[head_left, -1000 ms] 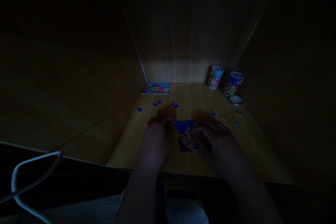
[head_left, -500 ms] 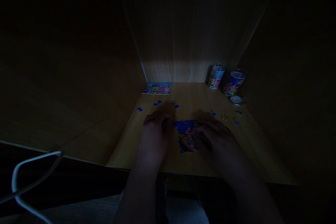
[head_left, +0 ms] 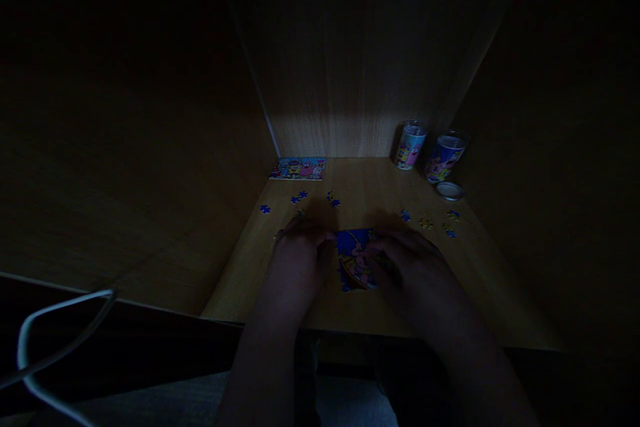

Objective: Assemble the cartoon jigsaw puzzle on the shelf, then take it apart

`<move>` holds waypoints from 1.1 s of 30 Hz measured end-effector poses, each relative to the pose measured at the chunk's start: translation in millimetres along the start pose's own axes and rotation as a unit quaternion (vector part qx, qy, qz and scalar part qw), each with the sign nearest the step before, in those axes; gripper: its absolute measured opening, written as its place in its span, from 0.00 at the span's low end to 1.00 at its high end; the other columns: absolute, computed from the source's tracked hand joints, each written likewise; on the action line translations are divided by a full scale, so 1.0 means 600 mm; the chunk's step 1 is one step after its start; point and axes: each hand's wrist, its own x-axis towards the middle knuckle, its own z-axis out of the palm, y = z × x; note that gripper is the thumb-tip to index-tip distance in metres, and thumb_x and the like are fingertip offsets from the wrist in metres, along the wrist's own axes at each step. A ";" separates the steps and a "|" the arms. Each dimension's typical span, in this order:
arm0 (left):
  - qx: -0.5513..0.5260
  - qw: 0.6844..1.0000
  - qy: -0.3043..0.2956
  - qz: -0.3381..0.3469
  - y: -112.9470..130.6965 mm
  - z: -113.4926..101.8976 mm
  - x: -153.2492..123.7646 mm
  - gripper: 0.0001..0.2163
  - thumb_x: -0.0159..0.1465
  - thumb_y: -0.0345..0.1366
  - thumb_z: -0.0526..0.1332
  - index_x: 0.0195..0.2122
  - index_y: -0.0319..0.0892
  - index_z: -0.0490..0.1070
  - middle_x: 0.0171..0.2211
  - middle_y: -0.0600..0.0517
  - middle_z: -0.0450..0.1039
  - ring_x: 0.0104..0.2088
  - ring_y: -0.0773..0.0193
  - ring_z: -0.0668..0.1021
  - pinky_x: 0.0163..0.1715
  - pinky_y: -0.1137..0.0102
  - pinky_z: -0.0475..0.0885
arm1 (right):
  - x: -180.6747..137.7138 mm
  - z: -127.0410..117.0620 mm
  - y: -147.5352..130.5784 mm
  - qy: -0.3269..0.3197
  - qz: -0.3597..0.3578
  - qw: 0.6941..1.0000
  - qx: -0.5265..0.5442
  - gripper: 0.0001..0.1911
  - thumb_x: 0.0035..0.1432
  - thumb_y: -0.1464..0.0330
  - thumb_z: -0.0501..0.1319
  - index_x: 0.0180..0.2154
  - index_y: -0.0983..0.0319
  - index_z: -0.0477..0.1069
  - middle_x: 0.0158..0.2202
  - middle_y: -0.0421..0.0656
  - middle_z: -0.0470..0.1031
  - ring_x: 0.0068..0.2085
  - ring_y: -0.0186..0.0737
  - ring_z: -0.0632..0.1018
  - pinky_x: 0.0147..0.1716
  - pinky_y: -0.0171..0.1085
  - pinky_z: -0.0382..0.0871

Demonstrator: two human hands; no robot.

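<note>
A partly assembled jigsaw puzzle [head_left: 356, 259], blue with a pink figure and a brown shape, lies flat on the wooden surface between my hands. My left hand [head_left: 303, 255] is closed, with its fingertips at the puzzle's upper left edge; whether they pinch a single piece there is hidden. Along the right edge, my right hand [head_left: 413, 260] rests with curled fingers gripping the puzzle's side and covering part of it. Beyond my left hand lie loose blue puzzle pieces [head_left: 265, 209] and a small cluster [head_left: 333, 199]. The scene is very dark.
More loose pieces [head_left: 425, 223] lie beyond my right hand. Two printed cans [head_left: 410, 147] [head_left: 444, 159] stand at the back right, with a round metal lid [head_left: 449, 191] before them. A picture card [head_left: 298, 169] lies back left. Wooden walls enclose the surface; a white cable [head_left: 25, 340] hangs lower left.
My left hand has shifted slightly right and down against the puzzle's left edge, uncovering a piece beyond its knuckles. My right hand has stayed almost in place.
</note>
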 end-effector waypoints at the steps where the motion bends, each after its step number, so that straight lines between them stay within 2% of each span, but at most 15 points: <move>1: 0.002 1.000 -0.002 0.004 0.001 0.000 0.000 0.13 0.70 0.23 0.64 0.40 0.47 0.87 0.42 0.49 0.87 0.48 0.50 0.84 0.54 0.54 0.78 | 0.000 0.000 0.000 0.000 0.000 1.000 0.000 0.06 0.75 0.67 0.63 0.49 0.54 0.79 0.58 0.46 0.84 0.59 0.54 0.81 0.63 0.61 0.76; 6: 0.010 1.000 -0.006 0.002 0.005 -0.001 0.001 0.11 0.70 0.25 0.64 0.40 0.47 0.86 0.41 0.49 0.86 0.49 0.49 0.83 0.55 0.54 0.78 | 0.001 -0.001 0.001 0.005 -0.005 1.000 -0.002 0.07 0.74 0.69 0.63 0.48 0.54 0.80 0.57 0.46 0.84 0.58 0.54 0.82 0.63 0.60 0.76; 10: 0.013 0.998 0.062 -0.022 -0.004 -0.010 -0.003 0.11 0.72 0.26 0.62 0.45 0.44 0.85 0.45 0.47 0.86 0.50 0.49 0.83 0.54 0.56 0.78 | 0.000 0.001 0.002 0.005 -0.002 1.000 -0.002 0.07 0.74 0.68 0.63 0.49 0.55 0.80 0.57 0.46 0.84 0.58 0.54 0.82 0.62 0.59 0.76; 12: 0.030 0.993 0.102 -0.056 -0.015 -0.020 -0.008 0.11 0.72 0.26 0.61 0.46 0.42 0.84 0.47 0.46 0.86 0.49 0.49 0.84 0.53 0.57 0.78 | 0.000 0.002 0.002 0.008 0.003 1.000 -0.001 0.06 0.75 0.67 0.64 0.49 0.55 0.80 0.57 0.46 0.84 0.59 0.54 0.81 0.63 0.59 0.76; 14: 0.056 0.987 0.118 -0.092 -0.026 -0.032 -0.012 0.12 0.71 0.27 0.61 0.48 0.41 0.84 0.48 0.44 0.86 0.49 0.48 0.84 0.52 0.57 0.78 | 0.000 0.003 0.002 0.010 0.007 1.000 0.001 0.06 0.75 0.67 0.64 0.49 0.55 0.80 0.58 0.47 0.84 0.59 0.54 0.81 0.64 0.60 0.75; 16: 0.092 0.983 0.102 -0.122 -0.036 -0.042 -0.015 0.11 0.71 0.27 0.61 0.47 0.41 0.84 0.48 0.43 0.85 0.49 0.47 0.85 0.52 0.57 0.79 | 0.000 0.004 0.003 0.008 0.009 1.000 0.002 0.06 0.75 0.66 0.64 0.49 0.55 0.80 0.58 0.47 0.83 0.60 0.55 0.80 0.65 0.61 0.75; 20: 0.134 0.980 0.032 -0.144 -0.049 -0.049 -0.016 0.12 0.72 0.28 0.60 0.44 0.42 0.85 0.48 0.42 0.85 0.49 0.47 0.85 0.53 0.57 0.79 | -0.001 0.006 0.004 0.015 0.012 1.000 0.001 0.07 0.77 0.65 0.62 0.49 0.55 0.80 0.59 0.47 0.83 0.61 0.54 0.80 0.64 0.59 0.75; 23: 0.128 0.983 -0.009 -0.129 -0.049 -0.048 -0.016 0.12 0.73 0.29 0.60 0.48 0.43 0.85 0.52 0.43 0.84 0.53 0.46 0.84 0.57 0.54 0.78 | -0.001 0.006 0.003 0.026 0.020 0.999 -0.007 0.08 0.77 0.65 0.62 0.48 0.55 0.81 0.59 0.48 0.83 0.60 0.55 0.80 0.63 0.58 0.76; 25: 0.124 0.986 -0.031 -0.108 -0.044 -0.049 -0.017 0.11 0.74 0.30 0.61 0.47 0.43 0.85 0.51 0.43 0.84 0.53 0.46 0.83 0.59 0.54 0.77 | 0.000 0.006 0.001 0.036 0.025 0.999 -0.016 0.07 0.77 0.65 0.62 0.47 0.56 0.80 0.58 0.48 0.83 0.60 0.55 0.80 0.63 0.58 0.75; 28: 0.114 0.990 -0.041 -0.078 -0.033 -0.056 -0.023 0.10 0.73 0.28 0.63 0.46 0.44 0.85 0.50 0.44 0.83 0.53 0.48 0.82 0.59 0.55 0.76 | 0.000 0.007 0.001 0.049 0.024 0.998 -0.029 0.07 0.76 0.66 0.62 0.47 0.56 0.80 0.57 0.48 0.83 0.60 0.55 0.80 0.64 0.58 0.74; 33: 0.126 0.987 -0.051 -0.083 -0.022 -0.066 -0.036 0.09 0.74 0.28 0.62 0.43 0.41 0.84 0.50 0.41 0.82 0.51 0.46 0.82 0.54 0.52 0.77 | 0.000 0.010 0.007 0.043 0.022 0.998 -0.035 0.08 0.76 0.65 0.61 0.47 0.55 0.80 0.57 0.49 0.83 0.59 0.56 0.81 0.61 0.58 0.76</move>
